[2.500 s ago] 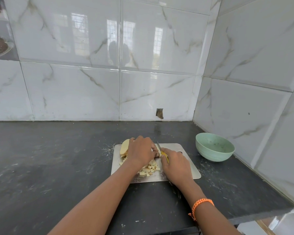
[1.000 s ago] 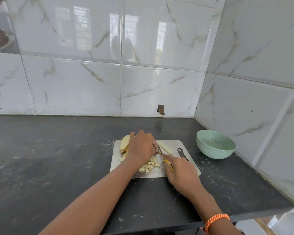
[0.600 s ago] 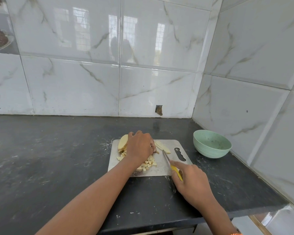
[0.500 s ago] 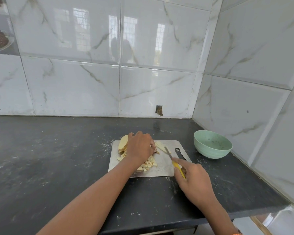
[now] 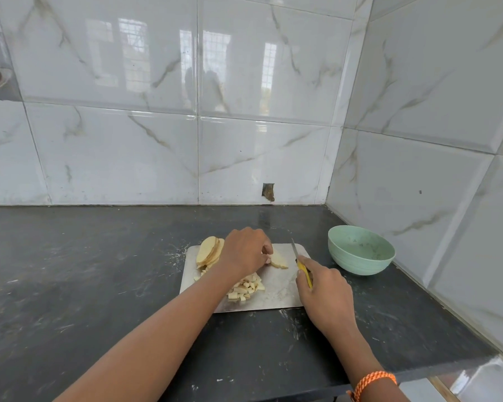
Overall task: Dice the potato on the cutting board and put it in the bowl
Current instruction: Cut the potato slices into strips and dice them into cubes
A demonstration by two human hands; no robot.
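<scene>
Your right grip point(image 5: 321, 288) is wrapped round the yellow-handled knife point(image 5: 302, 264), blade pointing away over the cutting board point(image 5: 279, 294). Your left grip point(image 5: 244, 250) pinches a potato slice point(image 5: 278, 260) flat on the board. Stacked slices point(image 5: 209, 252) lie left, diced pieces point(image 5: 246, 288) nearer you. The green bowl point(image 5: 360, 253) sits right on the dark surface point(image 5: 84, 271).

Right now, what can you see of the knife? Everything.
The knife is small, with a thin, narrow metal blade and a yellow handle that looks like plastic. The right hand grips the handle, hiding most of it. The blade points away from the person, over the right part of the cutting board, just right of the potato slice the left hand holds down. Whether the tip touches the board cannot be told.
</scene>
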